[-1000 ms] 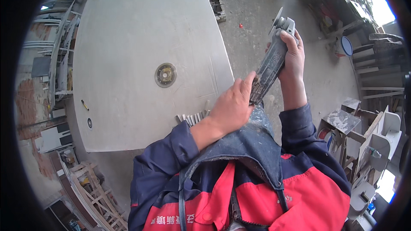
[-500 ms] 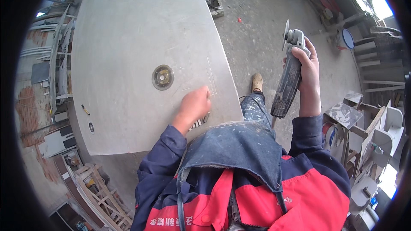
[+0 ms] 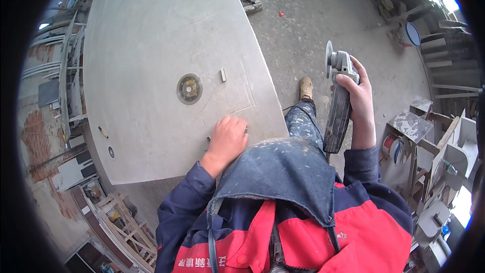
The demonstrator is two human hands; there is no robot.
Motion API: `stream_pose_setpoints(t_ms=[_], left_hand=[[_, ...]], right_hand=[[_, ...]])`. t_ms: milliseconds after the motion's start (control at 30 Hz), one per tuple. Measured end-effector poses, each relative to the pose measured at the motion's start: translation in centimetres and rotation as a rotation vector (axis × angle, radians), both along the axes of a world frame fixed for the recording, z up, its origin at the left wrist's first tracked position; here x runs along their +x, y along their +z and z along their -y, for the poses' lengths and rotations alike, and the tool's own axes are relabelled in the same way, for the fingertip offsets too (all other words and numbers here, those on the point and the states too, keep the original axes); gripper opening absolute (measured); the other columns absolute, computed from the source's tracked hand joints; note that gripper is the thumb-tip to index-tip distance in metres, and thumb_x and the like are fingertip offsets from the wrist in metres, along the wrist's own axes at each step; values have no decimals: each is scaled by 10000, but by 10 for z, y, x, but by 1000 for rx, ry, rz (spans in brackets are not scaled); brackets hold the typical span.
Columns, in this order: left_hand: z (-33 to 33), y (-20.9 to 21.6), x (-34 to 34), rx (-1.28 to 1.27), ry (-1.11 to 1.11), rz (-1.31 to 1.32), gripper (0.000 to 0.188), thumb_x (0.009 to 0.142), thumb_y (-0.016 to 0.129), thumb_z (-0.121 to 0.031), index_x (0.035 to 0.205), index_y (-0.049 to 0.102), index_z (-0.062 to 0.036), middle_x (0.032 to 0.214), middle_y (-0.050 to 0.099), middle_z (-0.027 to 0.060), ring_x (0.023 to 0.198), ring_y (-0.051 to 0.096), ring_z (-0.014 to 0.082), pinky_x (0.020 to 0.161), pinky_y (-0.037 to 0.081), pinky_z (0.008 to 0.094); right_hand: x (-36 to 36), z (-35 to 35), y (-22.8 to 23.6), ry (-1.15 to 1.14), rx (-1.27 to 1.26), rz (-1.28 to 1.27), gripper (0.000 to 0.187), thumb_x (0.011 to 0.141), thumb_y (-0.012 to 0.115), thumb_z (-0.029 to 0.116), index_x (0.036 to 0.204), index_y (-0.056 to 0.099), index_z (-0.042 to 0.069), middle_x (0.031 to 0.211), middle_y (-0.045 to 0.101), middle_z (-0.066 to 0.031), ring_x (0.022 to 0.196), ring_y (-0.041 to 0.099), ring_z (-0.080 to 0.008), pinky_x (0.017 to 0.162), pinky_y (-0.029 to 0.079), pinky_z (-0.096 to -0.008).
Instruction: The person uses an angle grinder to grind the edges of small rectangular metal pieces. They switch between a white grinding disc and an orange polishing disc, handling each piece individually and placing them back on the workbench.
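Note:
My right hand [image 3: 361, 102] is wrapped round the body of a grey angle grinder [image 3: 337, 121], held up off the right side of the pale slab table [image 3: 151, 30]. The grinder's thin disc [image 3: 329, 59] points upward and away. My left hand [image 3: 227, 139] rests at the table's near edge with its fingers curled and together. Small dark bits peek out beside it; what lies under the fingers is hidden. Beyond it a short, light, narrow piece [image 3: 223, 75] sits on the slab, and left of that lies a loose round cutting disc [image 3: 189, 89].
A marker [image 3: 103, 132] and a small dark disc [image 3: 111, 152] lie at the slab's left edge. A bucket [image 3: 408, 35] stands far right on the floor. Wooden frames and offcuts [image 3: 432, 141] crowd the right; a timber frame [image 3: 124, 222] is at lower left.
My left hand has drawn slightly nearer, now covering where several small strips showed. A narrow piece now shows on the slab beyond it. The grinder has dropped slightly and turned, showing more of its disc.

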State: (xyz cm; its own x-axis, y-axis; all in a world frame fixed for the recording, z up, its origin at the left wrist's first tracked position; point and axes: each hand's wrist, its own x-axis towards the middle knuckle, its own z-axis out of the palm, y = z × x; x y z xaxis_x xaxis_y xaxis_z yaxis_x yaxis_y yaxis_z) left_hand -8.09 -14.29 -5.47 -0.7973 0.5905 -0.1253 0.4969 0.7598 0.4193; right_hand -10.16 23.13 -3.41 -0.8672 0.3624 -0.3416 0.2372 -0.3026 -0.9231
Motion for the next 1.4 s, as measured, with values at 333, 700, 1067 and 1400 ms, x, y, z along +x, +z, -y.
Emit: stream_pose_setpoints(t_ms=[333,700,1067,1400], left_hand=[[3,36,-15,1040,726,768,180,961,661,2,1126,731,-6,995,752,103,928,729,234,830,601,374],[11,117,-8,1619,655,542,228,980,741,-10,1207,740,-2,1093,770,166,923,753,260,802,642,399],[7,128,12,1510,730,370,170,954,768,-12,1110,705,14,1036,762,164,918,754,247,804,644,398],[0,136,17,1464,736,367,159,923,793,26,1070,736,37,1085,756,127,978,727,181,899,592,309]], right_hand=[[-1,19,21,97,85,-39,775,806,828,63,1516,519,26,1328,655,-132,1138,676,-196,992,553,-323],[-4,76,84,541,151,-229,861,702,856,83,1499,535,44,1300,606,-87,1230,600,-204,1098,462,-344],[-1,110,119,873,252,-374,882,679,908,101,1482,551,25,1317,623,-81,1238,604,-176,1101,452,-327],[-2,116,127,903,322,-476,806,726,869,105,1471,566,52,1221,648,-135,1149,655,-270,1025,501,-378]])
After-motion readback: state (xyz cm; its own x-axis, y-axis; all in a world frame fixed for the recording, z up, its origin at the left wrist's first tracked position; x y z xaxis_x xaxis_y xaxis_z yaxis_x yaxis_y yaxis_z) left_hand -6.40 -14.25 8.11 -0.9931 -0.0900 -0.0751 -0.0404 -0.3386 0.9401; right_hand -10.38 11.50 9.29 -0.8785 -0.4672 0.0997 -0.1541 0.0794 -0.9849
